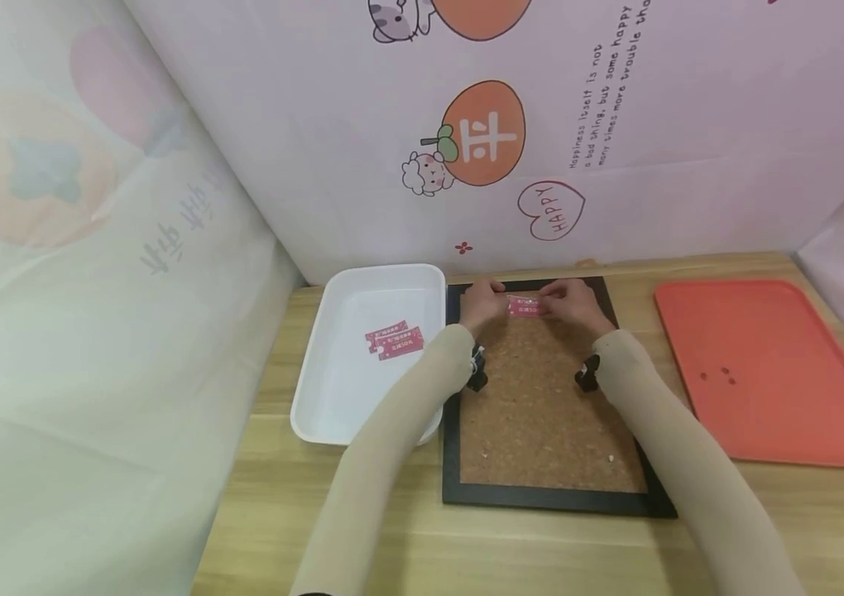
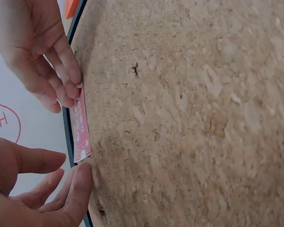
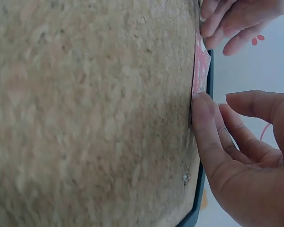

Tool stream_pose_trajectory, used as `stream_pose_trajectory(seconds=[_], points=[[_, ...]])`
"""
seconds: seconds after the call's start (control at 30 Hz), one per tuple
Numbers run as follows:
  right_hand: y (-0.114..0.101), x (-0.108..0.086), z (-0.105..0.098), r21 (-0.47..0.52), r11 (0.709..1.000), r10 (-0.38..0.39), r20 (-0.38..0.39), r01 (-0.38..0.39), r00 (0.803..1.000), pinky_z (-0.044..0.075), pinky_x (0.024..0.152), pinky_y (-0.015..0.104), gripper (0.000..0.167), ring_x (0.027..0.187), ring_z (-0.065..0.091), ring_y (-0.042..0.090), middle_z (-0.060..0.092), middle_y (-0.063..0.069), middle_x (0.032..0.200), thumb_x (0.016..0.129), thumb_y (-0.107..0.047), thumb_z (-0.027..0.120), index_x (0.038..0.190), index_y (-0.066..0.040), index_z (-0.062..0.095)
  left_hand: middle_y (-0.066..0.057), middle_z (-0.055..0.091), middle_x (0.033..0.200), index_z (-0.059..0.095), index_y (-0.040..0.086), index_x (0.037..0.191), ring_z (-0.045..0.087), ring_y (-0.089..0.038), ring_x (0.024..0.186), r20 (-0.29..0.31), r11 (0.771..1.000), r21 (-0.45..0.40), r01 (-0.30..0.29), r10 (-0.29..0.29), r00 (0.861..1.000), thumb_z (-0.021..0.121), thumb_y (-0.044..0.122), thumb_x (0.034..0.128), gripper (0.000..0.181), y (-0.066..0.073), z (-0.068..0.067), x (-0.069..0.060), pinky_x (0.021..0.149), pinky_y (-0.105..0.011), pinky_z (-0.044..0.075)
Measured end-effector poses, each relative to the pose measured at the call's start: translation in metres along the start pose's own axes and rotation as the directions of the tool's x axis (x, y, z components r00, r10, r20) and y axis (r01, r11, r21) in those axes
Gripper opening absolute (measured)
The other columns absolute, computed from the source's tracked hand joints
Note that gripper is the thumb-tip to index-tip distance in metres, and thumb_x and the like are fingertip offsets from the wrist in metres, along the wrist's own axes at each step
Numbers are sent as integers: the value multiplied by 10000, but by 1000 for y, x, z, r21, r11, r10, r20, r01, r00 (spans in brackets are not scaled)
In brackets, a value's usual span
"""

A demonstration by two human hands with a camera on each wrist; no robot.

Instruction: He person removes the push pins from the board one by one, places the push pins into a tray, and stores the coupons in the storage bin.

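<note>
A pink-red printed ticket (image 1: 525, 306) lies flat near the top edge of a black-framed cork board (image 1: 549, 397). My right hand (image 1: 571, 300) touches the ticket's right end with its forefinger; in the right wrist view the thumb of that hand (image 3: 255, 146) stands apart from the ticket. At the other end is my left hand (image 1: 483, 305). From the left wrist view, a fingertip of this hand (image 2: 42, 189) sits right beside the ticket's end (image 2: 81, 127), thumb and finger spread. Whether it touches the paper I cannot tell.
Left of the board stands a white tray (image 1: 325, 389) with two similar tickets (image 1: 401, 343) overlapping in it. An orange-red tray (image 1: 772, 372) on the right holds several tiny dark pieces (image 1: 726, 374). A printed cloth (image 1: 362, 165) hangs behind the wooden table (image 1: 526, 555).
</note>
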State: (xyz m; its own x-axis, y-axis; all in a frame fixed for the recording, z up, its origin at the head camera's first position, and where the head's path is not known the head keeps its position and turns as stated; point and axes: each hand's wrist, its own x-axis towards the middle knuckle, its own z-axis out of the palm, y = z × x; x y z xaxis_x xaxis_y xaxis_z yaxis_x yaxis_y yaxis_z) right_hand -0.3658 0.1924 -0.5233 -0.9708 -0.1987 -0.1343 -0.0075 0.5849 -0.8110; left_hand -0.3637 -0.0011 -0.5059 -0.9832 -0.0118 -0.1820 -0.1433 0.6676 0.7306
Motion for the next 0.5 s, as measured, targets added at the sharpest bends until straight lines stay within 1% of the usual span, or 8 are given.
stream_pose_trajectory(seconds=[0.07, 0.13, 0.23, 0.33, 0.43, 0.5], points=[[1, 1, 1, 17, 1000, 20, 6, -20, 1000, 593, 776, 232, 358, 981, 779, 285, 726, 289, 1195, 1042, -158, 559, 1305, 73, 635, -76, 720, 1287, 677, 103, 1312, 679, -253, 1189, -9, 1000, -5, 6, -7, 1000, 588, 126, 1006, 320, 2, 1, -1, 1036, -401, 560], [1, 3, 3, 10, 999, 37, 3, -37, 999, 594, 787, 240, 349, 981, 777, 272, 740, 269, 1182, 1045, -167, 560, 1300, 57, 644, -76, 722, 1277, 676, 105, 1315, 680, -255, 1175, -18, 1000, -12, 15, -15, 1000, 591, 116, 998, 328, 3, 2, -2, 1028, -408, 561], [0, 4, 5, -26, 998, 58, -4, -58, 998, 584, 855, 310, 358, 1022, 757, 306, 745, 250, 1179, 1047, -195, 557, 1301, 38, 650, -74, 717, 1262, 673, 118, 1311, 671, -256, 1151, -24, 999, -29, 35, -36, 999, 609, 102, 977, 341, 4, 3, -4, 1014, -421, 561], [-1, 4, 7, -82, 994, 69, -17, -70, 997, 550, 910, 373, 378, 1058, 735, 333, 753, 236, 1174, 1045, -243, 563, 1296, 21, 664, -64, 710, 1255, 669, 137, 1307, 661, -248, 1134, -24, 998, -34, 54, -55, 998, 625, 95, 962, 351, 4, 3, -4, 1001, -422, 560], [-2, 5, 9, -109, 991, 78, -24, -80, 997, 530, 935, 398, 396, 1066, 723, 336, 758, 228, 1173, 1045, -274, 568, 1294, 17, 671, -57, 711, 1253, 670, 141, 1310, 663, -238, 1129, -22, 998, -32, 60, -61, 998, 644, 107, 954, 359, 3, 4, -3, 993, -403, 560], [-3, 5, 9, -108, 990, 84, -23, -86, 996, 531, 945, 415, 405, 1070, 714, 335, 752, 233, 1183, 1049, -281, 565, 1298, 21, 667, -56, 716, 1248, 674, 140, 1299, 670, -237, 1127, -25, 998, -29, 57, -58, 998, 660, 124, 952, 348, 2, 5, -1, 986, -396, 563]])
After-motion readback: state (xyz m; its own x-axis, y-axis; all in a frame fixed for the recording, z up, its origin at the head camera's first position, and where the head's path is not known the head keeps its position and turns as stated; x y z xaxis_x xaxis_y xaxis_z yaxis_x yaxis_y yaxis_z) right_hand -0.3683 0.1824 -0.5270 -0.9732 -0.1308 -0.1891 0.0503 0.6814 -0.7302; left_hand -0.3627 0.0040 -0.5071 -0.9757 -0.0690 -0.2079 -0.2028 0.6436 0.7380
